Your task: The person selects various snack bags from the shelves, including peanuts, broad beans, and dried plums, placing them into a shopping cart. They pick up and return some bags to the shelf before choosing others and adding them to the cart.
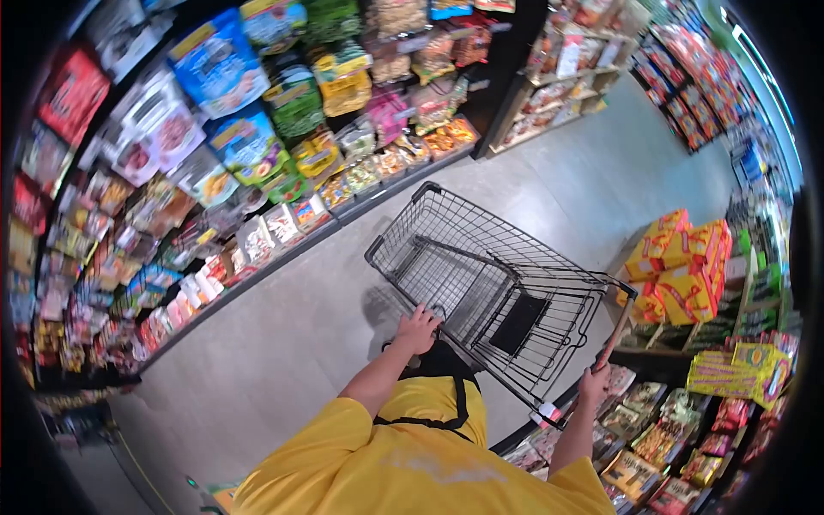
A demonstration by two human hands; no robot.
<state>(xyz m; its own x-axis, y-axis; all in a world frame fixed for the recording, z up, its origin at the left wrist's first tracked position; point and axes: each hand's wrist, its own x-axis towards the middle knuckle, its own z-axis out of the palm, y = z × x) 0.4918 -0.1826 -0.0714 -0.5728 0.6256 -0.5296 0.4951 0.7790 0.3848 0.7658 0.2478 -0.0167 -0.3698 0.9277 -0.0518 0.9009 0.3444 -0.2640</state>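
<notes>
A black wire shopping cart point(481, 215) stands at an angle in front of me, its basket holding nothing that I can see. My right hand point(594, 384) is wrapped round the lower end of the cart's brownish push handle point(616, 330). At the cart's near side, my left hand point(418, 328) grips the top rim, its fingertips over the edge. A dark folded flap or seat panel point(519, 324) shows inside the basket near the handle end.
Shelves of colourful snack bags point(219, 64) run along the left. Red and yellow packages point(682, 266) are stacked on the right beside the handle, with more packed snacks point(652, 442) below. A wooden rack point(558, 81) stands beyond the cart. Grey floor point(257, 369) lies between the shelves.
</notes>
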